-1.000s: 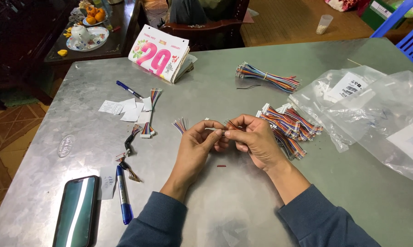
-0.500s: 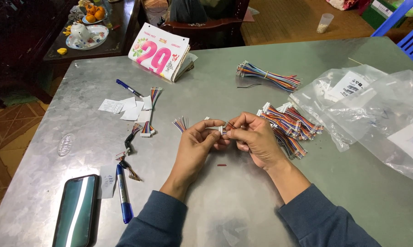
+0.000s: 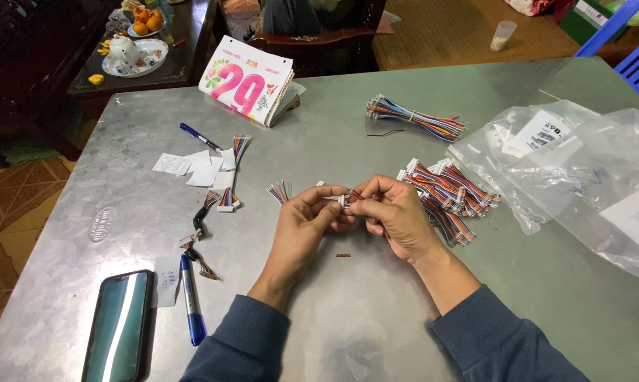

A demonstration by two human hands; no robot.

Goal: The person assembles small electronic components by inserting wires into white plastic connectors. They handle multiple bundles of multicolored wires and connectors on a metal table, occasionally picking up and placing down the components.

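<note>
Head view had the left hand and right hand both pinched shut on a small wire harness, held just left of the loose harness pile. I'd say steady grip near the white connector, pull gently.

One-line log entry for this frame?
left hand: pinching white connector | right hand: on same connector | wire harness pile: beside right hand | metal table

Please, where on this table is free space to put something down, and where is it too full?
Bare metal lies between the tear-off calendar and the bundled wires, and near the front edge between the blue marker and the left hand. It is crowded beside the right hand: wire pile, plastic bags.
</note>
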